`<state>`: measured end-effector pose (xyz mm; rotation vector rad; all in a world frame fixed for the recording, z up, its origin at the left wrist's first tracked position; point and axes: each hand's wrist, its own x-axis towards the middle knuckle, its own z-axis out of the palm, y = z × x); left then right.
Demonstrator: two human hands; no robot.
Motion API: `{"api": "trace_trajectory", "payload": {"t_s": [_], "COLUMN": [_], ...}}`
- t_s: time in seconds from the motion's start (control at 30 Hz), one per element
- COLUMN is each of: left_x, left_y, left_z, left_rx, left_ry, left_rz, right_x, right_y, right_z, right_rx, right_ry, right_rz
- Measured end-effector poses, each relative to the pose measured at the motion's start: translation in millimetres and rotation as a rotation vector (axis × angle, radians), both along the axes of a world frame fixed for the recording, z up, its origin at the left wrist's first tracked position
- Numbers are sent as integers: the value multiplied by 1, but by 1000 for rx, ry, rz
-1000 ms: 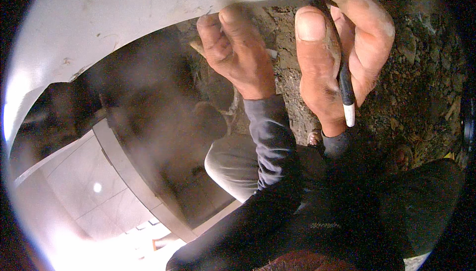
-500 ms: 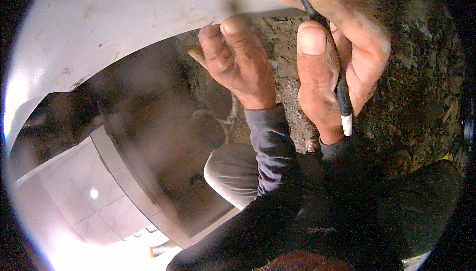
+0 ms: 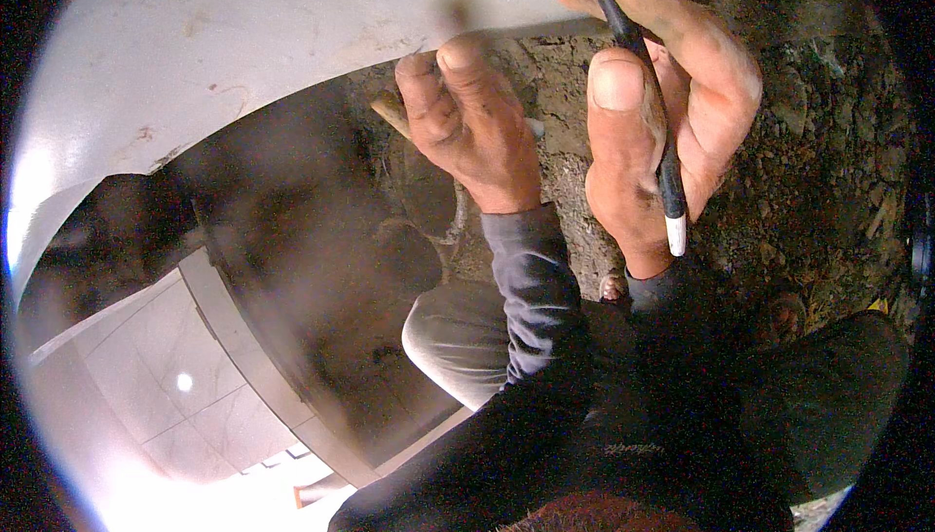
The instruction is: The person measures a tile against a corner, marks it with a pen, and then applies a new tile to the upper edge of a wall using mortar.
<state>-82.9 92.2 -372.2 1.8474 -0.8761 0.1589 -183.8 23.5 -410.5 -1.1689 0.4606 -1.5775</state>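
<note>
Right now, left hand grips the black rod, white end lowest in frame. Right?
Wrong hand: the head view shows the right hand gripping the black rod, white end lowest. The left hand is by the pale panel.

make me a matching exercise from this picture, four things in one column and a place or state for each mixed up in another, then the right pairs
1. black rod
2. pale panel
3. light tiles
4. left hand

A. lower left, near bright glare
B. bare, dark cuff at its wrist
C. white-ended, held in the right hand
D. across the top left, curved edge

Pairs: 1-C; 2-D; 3-A; 4-B
</note>
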Motion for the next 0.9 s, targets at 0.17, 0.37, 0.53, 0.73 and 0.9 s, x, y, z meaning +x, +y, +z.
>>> {"api": "trace_trajectory", "payload": {"t_s": [0.17, 0.37, 0.53, 0.73, 0.9], "left_x": [5, -1, -1, 14, -7], "left_y": [6, -1, -1, 9, -4], "left_z": [-5, -6, -5, -19, -14], "left_rx": [-35, -95, -108, -205, -239], "left_ry": [4, 71, 51, 257, 114], "left_rz": [-46, -59, 15, -302, -77], "right_x": [0, 2, 9, 0, 5], "right_y": [0, -2, -4, -8, -13], "right_z": [1, 0, 5, 23, 22], "right_rx": [-23, -73, -175, -295, -307], "right_ry": [0, 14, 13, 93, 65], "right_rz": [1, -3, -20, 108, 181]}}
